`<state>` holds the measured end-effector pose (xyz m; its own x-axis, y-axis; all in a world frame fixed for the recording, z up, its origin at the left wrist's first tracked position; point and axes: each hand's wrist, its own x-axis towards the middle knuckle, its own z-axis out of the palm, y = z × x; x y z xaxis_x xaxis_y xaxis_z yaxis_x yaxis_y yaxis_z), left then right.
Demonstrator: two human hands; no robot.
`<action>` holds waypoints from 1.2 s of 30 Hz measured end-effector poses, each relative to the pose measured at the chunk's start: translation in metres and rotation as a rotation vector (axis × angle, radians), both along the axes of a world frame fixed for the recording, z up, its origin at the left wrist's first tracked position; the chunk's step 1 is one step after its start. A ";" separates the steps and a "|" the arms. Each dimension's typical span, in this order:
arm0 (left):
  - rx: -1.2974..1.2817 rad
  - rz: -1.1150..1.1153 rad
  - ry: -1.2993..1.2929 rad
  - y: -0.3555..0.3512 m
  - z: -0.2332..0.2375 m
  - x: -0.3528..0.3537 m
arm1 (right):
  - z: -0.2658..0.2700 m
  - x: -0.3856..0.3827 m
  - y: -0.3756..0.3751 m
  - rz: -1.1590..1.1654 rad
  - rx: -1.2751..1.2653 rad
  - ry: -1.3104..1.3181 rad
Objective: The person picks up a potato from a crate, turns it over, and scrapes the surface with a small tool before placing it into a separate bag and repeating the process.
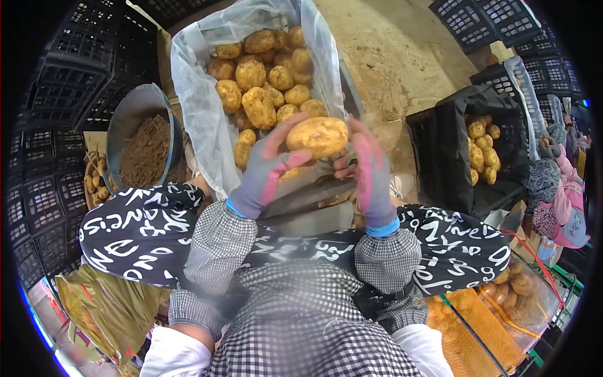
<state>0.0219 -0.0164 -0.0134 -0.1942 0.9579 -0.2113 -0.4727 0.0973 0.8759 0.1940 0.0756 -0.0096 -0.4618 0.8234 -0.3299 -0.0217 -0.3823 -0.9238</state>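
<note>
A white-lined crate (195, 94) heaped with potatoes stands straight ahead of the person, just beyond the hands. To the right and well apart from it, a black crate (440, 151) holds a smaller heap, with another person (556, 188) beside it. A grey basin (125, 113) of brown scraps sits to the left, and a mesh sack (496, 301) of potatoes lies at the lower right.

Both hands are gloved and raised in front of the lined crate, with one potato (317, 136) between them. Its long axis runs left to right, nearly level, so each end points at one hand. The left hand (267, 169) is the surer hold: its fingers curl round the potato's left end and underside. The right hand (370, 176) is blurred, with its fingers upright against the right end. Whether it grips or only touches cannot be told.
</note>
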 end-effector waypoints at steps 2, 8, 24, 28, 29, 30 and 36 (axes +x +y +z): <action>-0.059 -0.079 -0.057 -0.001 0.007 0.001 | -0.003 -0.001 -0.002 0.091 -0.186 0.096; 0.030 -0.067 -0.111 0.001 -0.005 -0.002 | -0.016 0.003 -0.001 0.117 -0.225 0.324; -0.017 -0.020 0.031 0.000 -0.005 0.011 | -0.004 -0.006 -0.009 0.148 -0.307 0.289; -0.028 0.005 0.014 0.005 -0.004 0.004 | -0.007 -0.009 -0.009 0.146 0.048 0.221; -0.044 0.004 0.015 0.005 -0.006 0.002 | -0.010 -0.008 -0.009 0.162 0.125 0.184; -0.033 0.010 0.065 0.006 -0.005 0.003 | -0.012 -0.005 -0.008 0.206 0.141 0.118; -0.132 -0.025 0.142 0.001 -0.002 0.002 | 0.006 -0.009 -0.011 0.173 -0.030 0.091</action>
